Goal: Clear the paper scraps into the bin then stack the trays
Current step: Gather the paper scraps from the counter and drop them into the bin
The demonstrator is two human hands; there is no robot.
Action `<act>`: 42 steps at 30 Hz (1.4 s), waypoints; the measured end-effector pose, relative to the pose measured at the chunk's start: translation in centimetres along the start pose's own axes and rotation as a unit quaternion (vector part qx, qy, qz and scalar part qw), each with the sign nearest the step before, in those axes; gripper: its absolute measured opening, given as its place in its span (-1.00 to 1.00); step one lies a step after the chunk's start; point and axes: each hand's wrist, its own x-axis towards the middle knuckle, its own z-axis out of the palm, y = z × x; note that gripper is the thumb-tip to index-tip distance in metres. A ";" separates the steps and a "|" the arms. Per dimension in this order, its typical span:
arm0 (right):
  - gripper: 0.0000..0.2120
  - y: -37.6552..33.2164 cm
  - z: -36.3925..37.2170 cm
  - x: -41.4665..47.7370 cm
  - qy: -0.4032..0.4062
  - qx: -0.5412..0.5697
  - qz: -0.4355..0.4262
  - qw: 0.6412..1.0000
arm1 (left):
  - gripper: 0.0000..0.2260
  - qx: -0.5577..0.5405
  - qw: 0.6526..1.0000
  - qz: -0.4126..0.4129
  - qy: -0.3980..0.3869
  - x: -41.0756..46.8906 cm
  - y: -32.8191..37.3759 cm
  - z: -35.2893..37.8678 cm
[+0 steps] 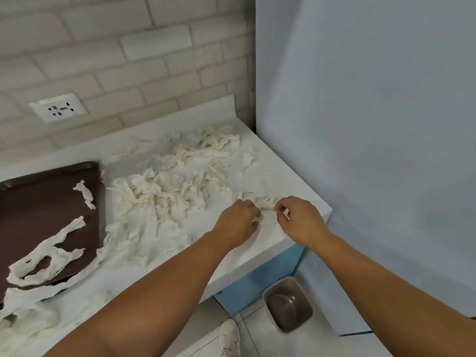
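A pale blue-grey panel (373, 124) filled the right side of the view, and a wall of off-white brick tiles (103, 47) ran behind the white counter (260, 243). Torn paper scraps (167, 197) lay spread over most of the counter top, heaped thickest in the middle and thinning toward the back corner by the panel. A dark brown tray (38, 215) sat at the counter's left end, with several twisted strips lying on it and more draped over its near edge. Both bare forearms reached in from below toward the counter's front right corner. The left hand (238, 220) was knuckles-up, its fingers curled down onto one end of a small bunch of scraps (266, 202). The right hand (298, 220), just beside it, pinched the other end between thumb and forefinger. On the floor below that corner stood a brown bin (288, 305), open at the top, against the blue cabinet front (260, 284). A white shoe (229, 338) showed left of the bin. A white socket (58, 107) was set in the tiles above the tray.
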 end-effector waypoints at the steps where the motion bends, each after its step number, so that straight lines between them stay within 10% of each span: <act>1: -0.89 0.2 0.3 -0.1 -0.002 0.000 0.013 1.000 | -0.71 0.002 1.000 0.000 -0.015 0.2 0.0 0.6; 13: -0.89 0.7 1.9 1.0 0.092 0.057 0.042 0.993 | -0.76 -0.137 0.977 0.045 0.155 1.5 -2.6 1.3; 21: -0.82 -1.1 0.9 5.5 0.102 0.091 0.055 0.989 | -0.68 -0.400 0.871 -0.139 0.249 5.0 -5.1 -6.3; 27: -0.83 -2.9 2.1 11.2 0.075 0.075 0.044 0.993 | -0.73 -0.346 0.863 -0.242 0.280 7.1 -8.3 -8.6; 42: -0.19 -2.7 8.0 23.3 -0.079 -0.197 0.119 0.970 | -0.83 -0.505 0.792 -0.258 0.223 8.3 -16.5 -8.1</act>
